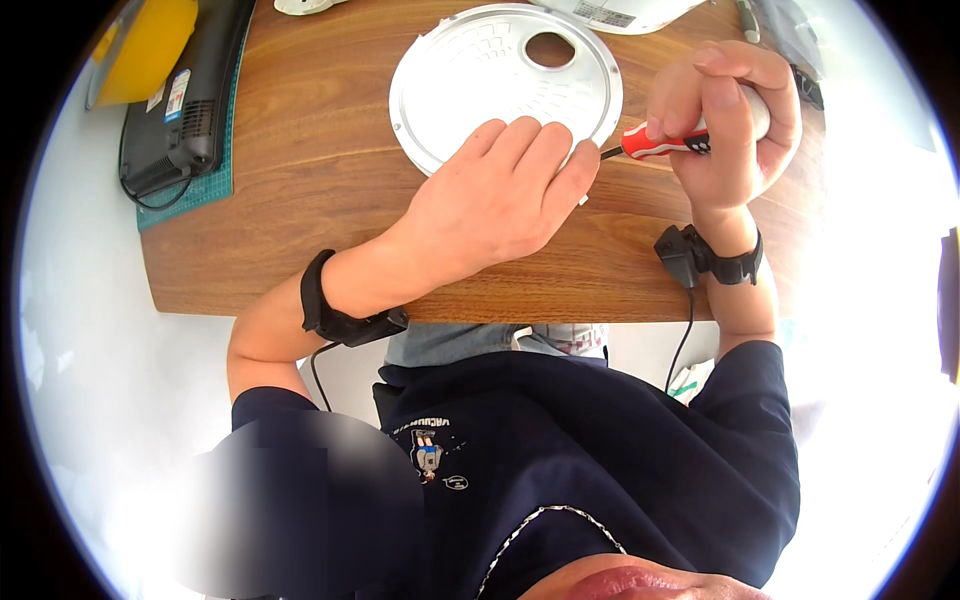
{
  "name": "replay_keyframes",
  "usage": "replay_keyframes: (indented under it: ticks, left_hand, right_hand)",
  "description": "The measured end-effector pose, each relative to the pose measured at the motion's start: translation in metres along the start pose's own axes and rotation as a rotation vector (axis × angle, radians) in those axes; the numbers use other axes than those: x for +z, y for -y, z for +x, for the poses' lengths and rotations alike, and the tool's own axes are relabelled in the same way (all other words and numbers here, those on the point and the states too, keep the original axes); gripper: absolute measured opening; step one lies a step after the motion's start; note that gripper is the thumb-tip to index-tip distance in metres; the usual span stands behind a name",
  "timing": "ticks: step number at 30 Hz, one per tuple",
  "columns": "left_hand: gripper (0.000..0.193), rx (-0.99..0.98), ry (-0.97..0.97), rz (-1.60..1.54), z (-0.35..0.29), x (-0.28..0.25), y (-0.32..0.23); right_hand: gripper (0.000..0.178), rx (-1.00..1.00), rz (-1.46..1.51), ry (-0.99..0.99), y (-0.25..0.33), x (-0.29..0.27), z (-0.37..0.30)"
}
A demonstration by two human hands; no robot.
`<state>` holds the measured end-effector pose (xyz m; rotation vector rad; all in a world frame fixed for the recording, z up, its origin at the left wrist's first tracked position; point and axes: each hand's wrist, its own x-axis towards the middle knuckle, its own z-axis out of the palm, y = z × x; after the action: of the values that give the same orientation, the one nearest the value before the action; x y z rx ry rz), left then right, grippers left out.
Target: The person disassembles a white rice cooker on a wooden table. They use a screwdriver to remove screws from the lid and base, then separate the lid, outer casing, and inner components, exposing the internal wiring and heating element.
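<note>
A round, silvery-white plate [470, 85] with an oval hole and raised markings lies on the wooden table. My left hand [495, 195] grips its near edge, fingers bent over the rim and thumb side to the right; the fingertips' undersides are hidden. In my right hand [740, 125] is a screwdriver [650, 142] with a red, white and black handle, fingers wrapped round it. Its dark shaft points left, toward the plate's lower right rim beside my left index finger. The tip is hidden behind that finger, so whether it touches anything cannot be seen.
At the left, a black device [180, 120] with a cable rests on a green mat [212, 195], a yellow object [160, 45] beside it. Behind the plate stands a white container [625, 12]. A grey-and-black pen-like item [748, 20] lies far right. Cables hang from both wrist straps.
</note>
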<state>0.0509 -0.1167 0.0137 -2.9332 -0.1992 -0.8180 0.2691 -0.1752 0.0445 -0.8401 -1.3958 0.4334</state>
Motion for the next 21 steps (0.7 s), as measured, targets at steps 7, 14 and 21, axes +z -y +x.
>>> replay_keyframes:
  ticks: [7, 14, 21]
  left_hand:
    - [0.04, -0.03, -0.387, 0.171, 0.011, -0.027, 0.056]
    - [0.03, -0.49, -0.559, 0.033, -0.011, -0.07, 0.131]
    - [0.031, -0.883, -0.799, -0.587, -0.043, -0.055, 0.18]
  right_hand:
    - [0.015, 0.025, 0.041, -0.081, -0.007, -0.002, -0.001]
    - [0.015, 0.027, -0.011, -0.072, -0.005, -0.005, -0.002]
    - [0.016, 0.04, -0.01, -0.112, -0.009, -0.005, 0.001]
